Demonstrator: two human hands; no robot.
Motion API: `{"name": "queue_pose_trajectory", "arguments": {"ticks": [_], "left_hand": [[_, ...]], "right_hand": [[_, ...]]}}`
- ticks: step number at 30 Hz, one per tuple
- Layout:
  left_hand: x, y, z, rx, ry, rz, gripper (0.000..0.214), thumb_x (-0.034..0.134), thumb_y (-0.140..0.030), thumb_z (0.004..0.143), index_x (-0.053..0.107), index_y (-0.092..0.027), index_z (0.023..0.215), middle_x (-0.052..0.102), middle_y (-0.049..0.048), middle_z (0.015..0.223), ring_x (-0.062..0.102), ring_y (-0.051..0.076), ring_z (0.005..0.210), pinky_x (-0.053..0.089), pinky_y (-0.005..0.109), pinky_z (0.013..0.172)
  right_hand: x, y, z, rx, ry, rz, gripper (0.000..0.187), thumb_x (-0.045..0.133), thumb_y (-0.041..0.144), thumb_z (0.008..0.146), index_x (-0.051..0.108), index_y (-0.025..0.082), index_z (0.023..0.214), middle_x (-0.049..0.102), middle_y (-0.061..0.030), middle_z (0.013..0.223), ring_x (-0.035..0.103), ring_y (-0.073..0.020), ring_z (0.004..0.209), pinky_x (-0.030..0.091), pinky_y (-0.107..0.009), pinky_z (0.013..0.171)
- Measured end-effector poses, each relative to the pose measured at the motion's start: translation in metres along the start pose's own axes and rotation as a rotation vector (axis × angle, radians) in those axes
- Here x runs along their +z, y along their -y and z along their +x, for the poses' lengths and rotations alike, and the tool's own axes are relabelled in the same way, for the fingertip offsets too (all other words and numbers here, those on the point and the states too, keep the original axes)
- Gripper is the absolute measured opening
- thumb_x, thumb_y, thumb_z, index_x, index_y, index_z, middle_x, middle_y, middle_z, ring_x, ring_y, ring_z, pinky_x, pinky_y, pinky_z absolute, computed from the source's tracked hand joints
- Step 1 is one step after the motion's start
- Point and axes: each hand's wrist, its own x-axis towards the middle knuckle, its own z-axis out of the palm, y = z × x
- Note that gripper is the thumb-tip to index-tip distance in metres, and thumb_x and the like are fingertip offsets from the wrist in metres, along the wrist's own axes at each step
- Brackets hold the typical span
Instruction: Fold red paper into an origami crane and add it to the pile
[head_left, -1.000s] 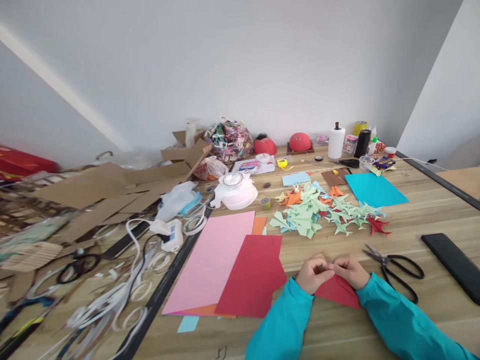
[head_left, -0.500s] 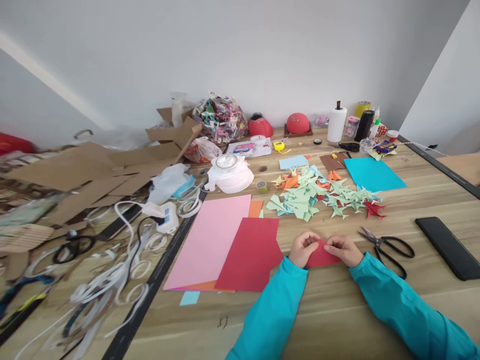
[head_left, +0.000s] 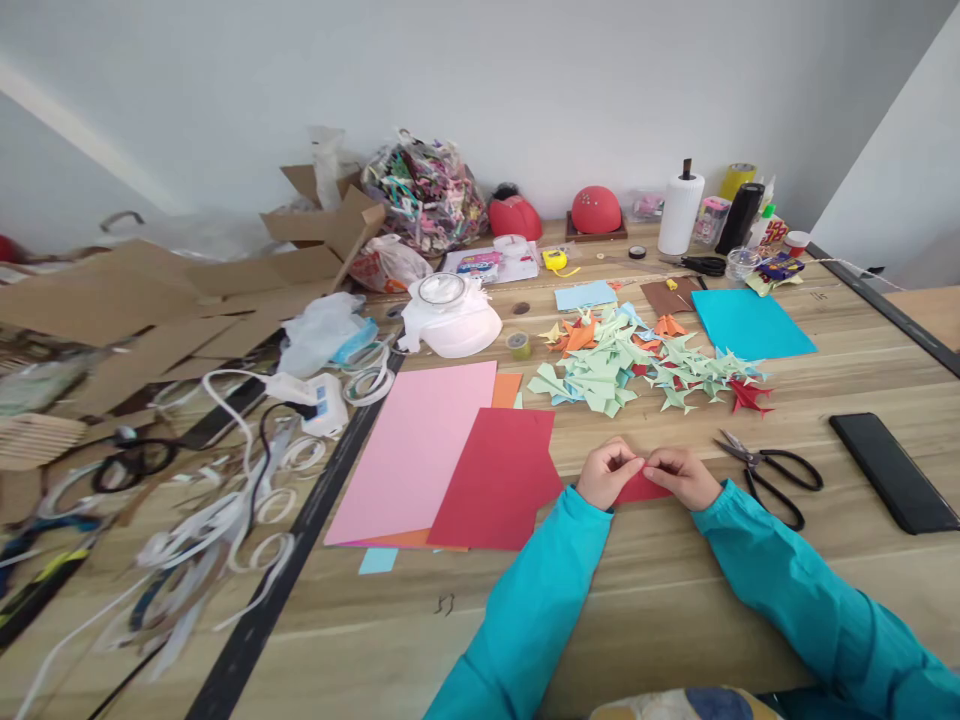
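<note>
A small piece of red paper [head_left: 642, 489] lies folded on the wooden table between my two hands. My left hand [head_left: 609, 474] pinches its upper left part, thumb and fingers closed. From the other side my right hand [head_left: 684, 477] grips it too, and the fingertips of both hands nearly meet at its top. The fingers partly hide the paper, so its folds are hard to make out. Right of my right hand lie black-handled scissors [head_left: 769, 475]. To the left is a larger red sheet [head_left: 495, 480], lying over a pink sheet [head_left: 420, 440].
Beyond my hands is a pile of folded paper shapes [head_left: 607, 365], with a blue sheet [head_left: 752, 323] behind it. A black phone [head_left: 892, 470] lies at the right. Cables, a power strip [head_left: 327, 405] and cardboard [head_left: 150, 300] crowd the left side.
The view has tilted down a little, so everything sits higher. My fingertips have drawn closer together on the red paper, and less of it shows.
</note>
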Motion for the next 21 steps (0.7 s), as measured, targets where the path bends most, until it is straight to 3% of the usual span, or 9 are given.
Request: {"name": "queue_pose_trajectory", "arguments": {"ticks": [9, 21], "left_hand": [[0.0011, -0.0044, 0.0006, 0.055, -0.032, 0.0, 0.028, 0.059, -0.031, 0.072, 0.046, -0.015, 0.053, 0.041, -0.0014, 0.063, 0.039, 0.009, 0.059, 0.031, 0.025, 0.056], [0.0041, -0.0022, 0.001, 0.071, -0.058, 0.02, 0.027, 0.058, -0.028, 0.073, 0.046, -0.015, 0.054, 0.041, -0.0016, 0.063, 0.039, 0.009, 0.059, 0.031, 0.024, 0.056]], "right_hand": [[0.0016, 0.0032, 0.0001, -0.035, 0.014, -0.058, 0.031, 0.051, 0.043, 0.078, 0.058, 0.014, 0.069, 0.052, -0.0005, 0.061, 0.043, -0.0104, 0.057, 0.034, -0.024, 0.055], [0.0023, 0.0042, 0.0018, 0.003, -0.02, -0.076, 0.041, 0.05, 0.047, 0.077, 0.039, 0.017, 0.052, 0.032, 0.0051, 0.049, 0.029, -0.0067, 0.048, 0.023, -0.022, 0.046]]}}
